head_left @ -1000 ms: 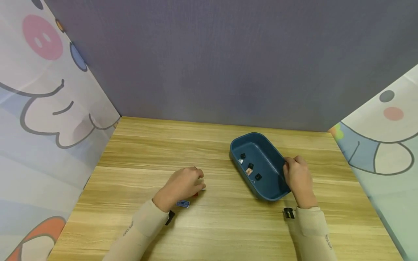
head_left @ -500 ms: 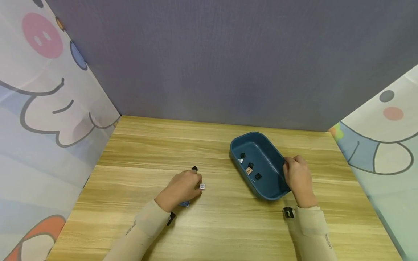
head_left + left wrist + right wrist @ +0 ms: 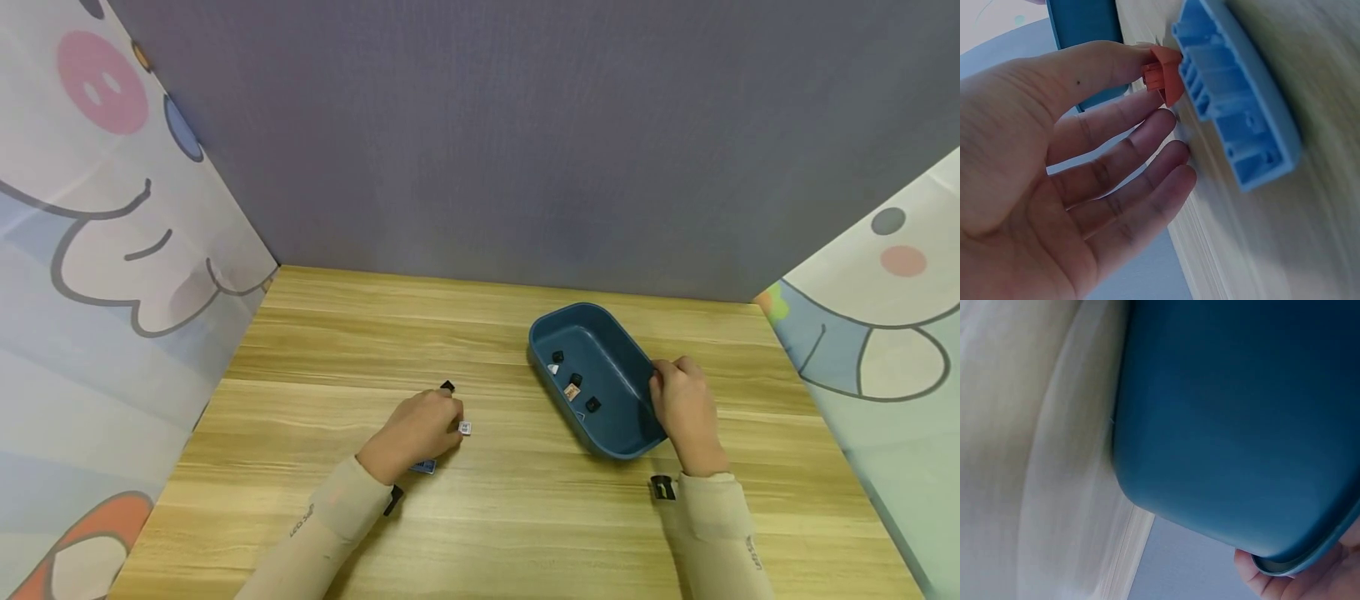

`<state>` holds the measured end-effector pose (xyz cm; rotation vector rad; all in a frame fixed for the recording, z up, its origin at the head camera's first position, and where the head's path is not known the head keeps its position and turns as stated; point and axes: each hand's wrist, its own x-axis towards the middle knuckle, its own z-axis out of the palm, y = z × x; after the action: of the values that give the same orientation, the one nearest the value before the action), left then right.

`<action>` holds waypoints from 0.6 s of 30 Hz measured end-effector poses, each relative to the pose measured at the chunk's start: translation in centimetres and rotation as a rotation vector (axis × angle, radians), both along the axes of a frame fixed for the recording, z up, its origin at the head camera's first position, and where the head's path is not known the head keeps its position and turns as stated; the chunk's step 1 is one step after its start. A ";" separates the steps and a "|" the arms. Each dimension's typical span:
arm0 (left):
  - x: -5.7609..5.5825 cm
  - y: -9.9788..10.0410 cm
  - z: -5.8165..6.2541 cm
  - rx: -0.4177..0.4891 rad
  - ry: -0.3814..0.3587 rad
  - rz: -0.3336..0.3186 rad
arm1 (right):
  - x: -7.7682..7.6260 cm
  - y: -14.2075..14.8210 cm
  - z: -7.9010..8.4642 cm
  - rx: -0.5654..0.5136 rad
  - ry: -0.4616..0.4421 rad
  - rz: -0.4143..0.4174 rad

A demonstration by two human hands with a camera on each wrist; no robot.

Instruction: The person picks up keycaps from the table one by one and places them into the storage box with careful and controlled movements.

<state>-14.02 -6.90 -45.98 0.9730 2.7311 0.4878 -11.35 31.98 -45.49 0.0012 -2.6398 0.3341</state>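
Observation:
In the left wrist view my left hand (image 3: 1104,137) pinches a red keycap (image 3: 1169,75) between thumb and forefinger, low over the table, its other fingers loosely bent. Beside it lies a long blue keycap (image 3: 1235,94), hollow side showing; the head view has this blue keycap (image 3: 424,467) partly under the hand. A small white keycap (image 3: 465,427) is right at the fingertips, and a black keycap (image 3: 447,386) lies just beyond the knuckles. My right hand (image 3: 684,412) grips the right rim of a dark blue tray (image 3: 626,354); in the right wrist view, fingers (image 3: 1266,584) curl over that rim.
Several small keycaps lie in the tray, among them a black one (image 3: 592,404) and a pale orange one (image 3: 572,392). A grey panel (image 3: 510,150) rises behind the wooden table (image 3: 360,333). Cartoon-printed sheets (image 3: 105,233) stand at both sides.
My left hand has drawn slightly back and lower, uncovering the black keycap beyond its knuckles and more of the white one. The right hand and the tray have stayed in place.

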 end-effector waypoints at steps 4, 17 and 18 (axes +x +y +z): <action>-0.1 0.0 -0.1 0.002 -0.004 0.000 | 0.0 0.0 -0.1 0.005 -0.002 0.004; -1.3 1.5 1.8 0.098 -0.008 -0.008 | 0.0 0.2 -0.2 0.034 0.011 0.026; -1.4 1.8 2.1 0.094 0.002 -0.013 | 0.0 0.2 -0.3 0.036 0.012 0.027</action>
<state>-15.42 -5.15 -43.90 1.0134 2.7230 0.6179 -11.36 32.15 -45.75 0.0512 -2.6352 0.2944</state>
